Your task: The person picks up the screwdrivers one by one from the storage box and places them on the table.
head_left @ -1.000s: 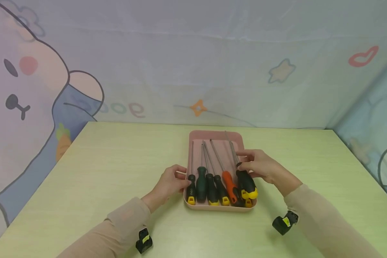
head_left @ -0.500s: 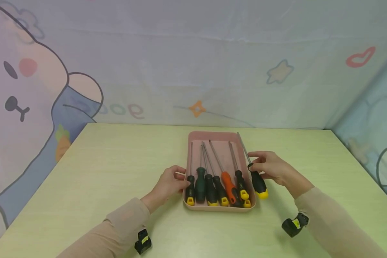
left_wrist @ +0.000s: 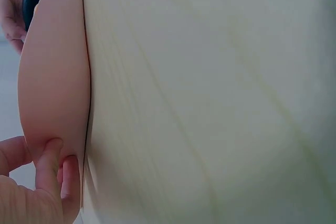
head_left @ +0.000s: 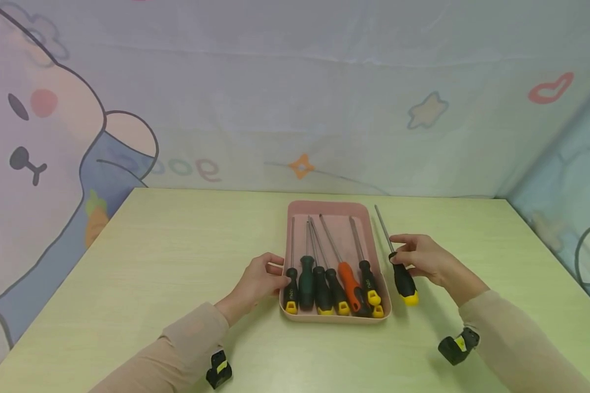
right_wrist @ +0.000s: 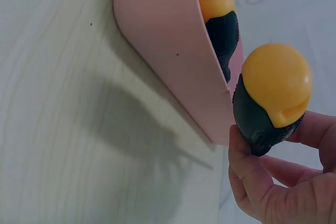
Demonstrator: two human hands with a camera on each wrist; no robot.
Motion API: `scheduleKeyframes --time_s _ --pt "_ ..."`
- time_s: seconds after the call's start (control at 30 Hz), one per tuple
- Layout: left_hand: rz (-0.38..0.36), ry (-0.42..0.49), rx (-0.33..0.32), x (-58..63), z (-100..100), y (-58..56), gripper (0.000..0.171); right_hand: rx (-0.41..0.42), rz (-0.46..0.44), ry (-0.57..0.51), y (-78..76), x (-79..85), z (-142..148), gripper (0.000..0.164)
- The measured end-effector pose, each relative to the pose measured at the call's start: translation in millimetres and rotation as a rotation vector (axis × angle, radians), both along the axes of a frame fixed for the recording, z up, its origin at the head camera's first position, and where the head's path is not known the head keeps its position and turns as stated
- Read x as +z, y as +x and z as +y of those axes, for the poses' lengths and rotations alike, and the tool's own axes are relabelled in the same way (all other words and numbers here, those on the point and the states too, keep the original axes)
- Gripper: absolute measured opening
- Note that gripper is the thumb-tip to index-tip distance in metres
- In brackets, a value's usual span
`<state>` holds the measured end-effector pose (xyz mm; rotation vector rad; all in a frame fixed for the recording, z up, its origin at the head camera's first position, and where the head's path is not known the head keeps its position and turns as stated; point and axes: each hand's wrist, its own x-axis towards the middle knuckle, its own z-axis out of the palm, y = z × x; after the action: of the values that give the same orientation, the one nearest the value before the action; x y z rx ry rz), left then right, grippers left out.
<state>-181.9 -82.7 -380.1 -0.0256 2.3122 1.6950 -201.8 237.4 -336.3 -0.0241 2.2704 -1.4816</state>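
A black-and-yellow screwdriver (head_left: pixel 403 277) is in my right hand (head_left: pixel 426 261), pinched near the top of its handle, with the shaft pointing away. It is off the table, just right of the pink tray (head_left: pixel 326 207); in the right wrist view its yellow butt end (right_wrist: pixel 278 80) faces the camera. Several screwdrivers lie in the tray, among them an orange one (head_left: pixel 348 281), a dark green one (head_left: pixel 307 281) and a black one (head_left: pixel 367 275) at the right. My left hand (head_left: pixel 259 277) grips the tray's left wall, thumb at the rim and fingers outside.
The tray stands on a pale wood-grain table (head_left: pixel 201 234). Behind it hangs a printed cloth (head_left: pixel 275 82) with a cartoon animal at the left. Each sleeve carries a small black wrist camera (head_left: pixel 458 346).
My right hand has lifted the screwdriver from the tray's right side and carried it rightward past the rim, uncovering another black screwdriver. The left hand keeps its grip on the tray.
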Motion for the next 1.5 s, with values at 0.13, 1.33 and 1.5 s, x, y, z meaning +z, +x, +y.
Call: scheduleKeyframes --time_s 0.13,1.33,1.5 --pt "0.003 0.006 -0.003 0.7 0 1.5 0.035 -0.011 -0.012 0.002 -0.6 -4.1 4 0.064" --pt "-0.015 0.029 0.001 0.4 -1 1.4 0.035 -0.08 -0.002 0.207 -2.0 -30.6 22 0.066" --pt "-0.013 0.033 0.0 0.4 -1 0.9 0.035 -0.096 -0.001 0.232 -2.7 -30.9 21 0.066"
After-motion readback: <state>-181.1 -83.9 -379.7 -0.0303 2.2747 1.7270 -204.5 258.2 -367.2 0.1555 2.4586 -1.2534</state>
